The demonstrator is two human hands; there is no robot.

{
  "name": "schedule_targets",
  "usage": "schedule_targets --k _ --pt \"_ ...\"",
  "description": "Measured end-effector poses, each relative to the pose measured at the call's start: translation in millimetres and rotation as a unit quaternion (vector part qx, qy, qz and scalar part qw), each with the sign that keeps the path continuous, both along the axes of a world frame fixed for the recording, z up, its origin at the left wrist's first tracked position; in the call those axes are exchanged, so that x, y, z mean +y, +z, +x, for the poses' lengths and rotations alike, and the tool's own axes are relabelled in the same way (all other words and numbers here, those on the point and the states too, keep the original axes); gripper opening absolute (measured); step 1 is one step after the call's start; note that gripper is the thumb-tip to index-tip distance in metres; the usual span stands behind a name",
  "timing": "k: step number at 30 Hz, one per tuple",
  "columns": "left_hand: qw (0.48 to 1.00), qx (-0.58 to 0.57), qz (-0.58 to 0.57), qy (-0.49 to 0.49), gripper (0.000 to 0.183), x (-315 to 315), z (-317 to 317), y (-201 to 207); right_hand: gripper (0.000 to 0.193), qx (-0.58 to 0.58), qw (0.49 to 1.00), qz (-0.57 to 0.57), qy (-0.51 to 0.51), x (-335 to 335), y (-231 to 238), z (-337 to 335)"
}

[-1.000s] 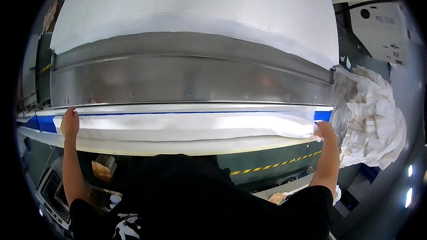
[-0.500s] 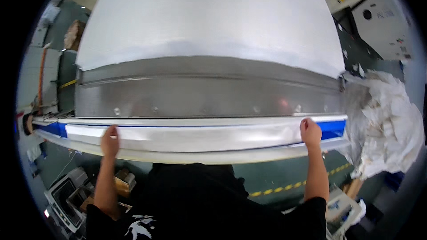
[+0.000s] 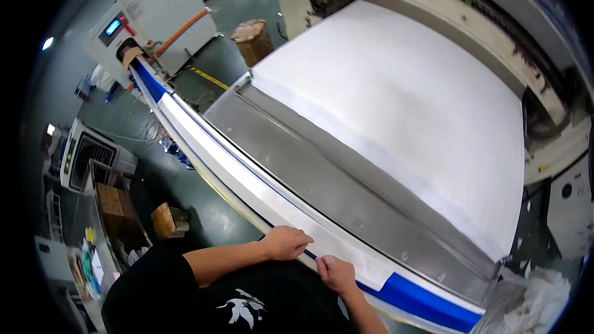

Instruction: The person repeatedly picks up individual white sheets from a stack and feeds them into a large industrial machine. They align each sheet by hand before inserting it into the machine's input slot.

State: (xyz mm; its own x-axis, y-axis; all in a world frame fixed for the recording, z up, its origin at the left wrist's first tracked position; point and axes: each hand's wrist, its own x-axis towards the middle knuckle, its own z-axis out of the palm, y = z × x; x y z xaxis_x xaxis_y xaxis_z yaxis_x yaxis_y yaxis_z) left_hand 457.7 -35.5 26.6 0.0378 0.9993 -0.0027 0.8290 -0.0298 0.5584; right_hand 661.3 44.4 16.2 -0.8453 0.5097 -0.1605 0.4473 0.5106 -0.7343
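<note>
A long white strip (image 3: 247, 179) lies along a narrow beam, over a blue band (image 3: 427, 303) that shows at both ends. My left hand (image 3: 286, 243) rests at the strip's near edge, its fingers pressed together and pointing right. Close beside it, on the right, my right hand (image 3: 336, 274) is curled closed at the same edge. What the fingertips of either hand hold, if anything, is hidden. Beyond the beam runs a grey metal plate (image 3: 297, 161), and past that a large white sheet (image 3: 421, 105) covers the machine bed.
A cream machine frame (image 3: 495, 31) arches over the sheet's far side. Crumpled white material (image 3: 538, 303) hangs at the beam's right end. On the left stand a white cabinet (image 3: 154, 31), an air cooler (image 3: 93, 154), a wooden stool (image 3: 167, 219) and a brown carton (image 3: 252, 40).
My hands have come together from wide apart on the strip, now meeting at its near edge towards the right end. The view has turned, so the beam runs diagonally.
</note>
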Motion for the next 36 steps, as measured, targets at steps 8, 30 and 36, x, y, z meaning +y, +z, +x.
schedule_targets --k 8,30,36 --pt "0.999 -0.027 -0.003 -0.031 0.020 -24 -8 2 0.033 -0.106 0.991 0.076 0.032 1 3 -3" --pt "0.894 -0.116 -0.324 0.286 0.036 -342 -102 -79 0.036 -0.057 0.988 0.015 0.139 -195 -18 -130" --pt "0.899 -0.280 -0.185 0.282 0.043 -330 -98 -51 0.040 -0.094 0.988 0.012 0.125 -227 24 -144"
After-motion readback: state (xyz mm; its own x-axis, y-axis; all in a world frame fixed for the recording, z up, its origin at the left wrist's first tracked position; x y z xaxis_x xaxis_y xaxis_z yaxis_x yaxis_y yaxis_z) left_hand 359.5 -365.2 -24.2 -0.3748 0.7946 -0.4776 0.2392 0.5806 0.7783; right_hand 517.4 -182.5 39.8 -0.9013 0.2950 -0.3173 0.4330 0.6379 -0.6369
